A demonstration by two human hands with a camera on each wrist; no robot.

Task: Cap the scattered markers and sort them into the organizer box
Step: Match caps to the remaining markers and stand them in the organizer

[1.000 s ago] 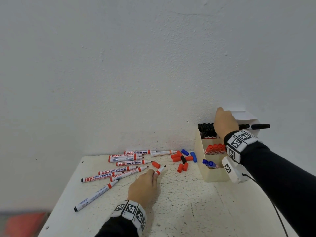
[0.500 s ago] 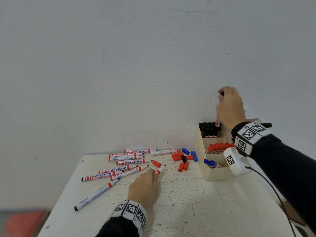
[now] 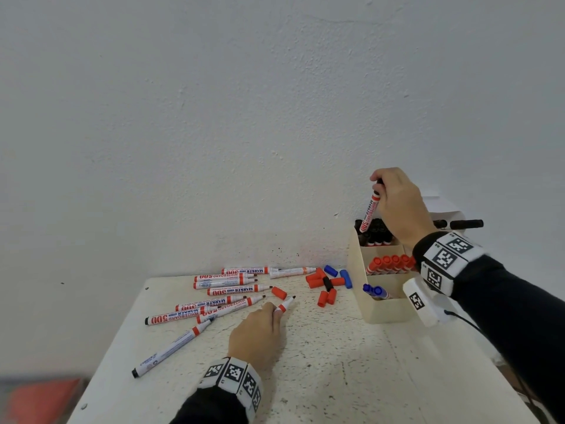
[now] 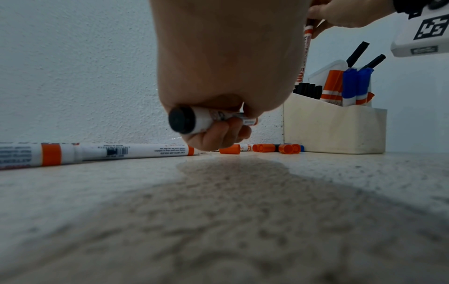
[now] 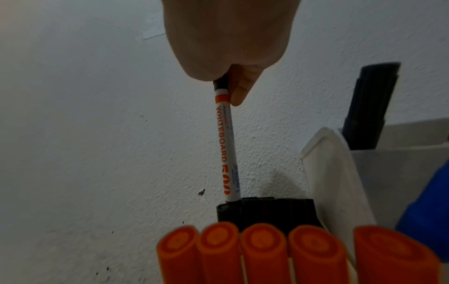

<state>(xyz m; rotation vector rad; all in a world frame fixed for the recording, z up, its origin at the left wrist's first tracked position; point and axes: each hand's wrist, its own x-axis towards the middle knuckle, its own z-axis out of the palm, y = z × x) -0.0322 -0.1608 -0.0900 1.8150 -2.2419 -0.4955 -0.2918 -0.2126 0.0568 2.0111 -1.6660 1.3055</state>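
Note:
My right hand (image 3: 378, 187) (image 5: 234, 84) pinches a black-capped marker (image 3: 370, 212) (image 5: 227, 149) by its cap. It holds the marker upright, lower end at the black caps in the back compartment of the cream organizer box (image 3: 385, 312) (image 4: 332, 126). The middle compartment holds red-capped markers (image 3: 389, 264), the front one blue-capped markers (image 3: 374, 291). My left hand (image 3: 276, 310) (image 4: 218, 134) rests on the table and grips an uncapped marker (image 3: 286, 303) (image 4: 189, 120), tip pointing away. Several uncapped markers (image 3: 226, 289) lie at the table's left.
Loose red caps (image 3: 321, 284), blue caps (image 3: 345, 276) and one black cap (image 3: 327, 283) lie left of the box. A white container (image 3: 443, 206) with black markers (image 3: 466, 224) stands behind the box. The white table (image 3: 336, 377) meets the wall at the back.
My right hand has risen from the back compartment with the black-capped marker in its grip, then shifted slightly left. The left hand has stayed put.

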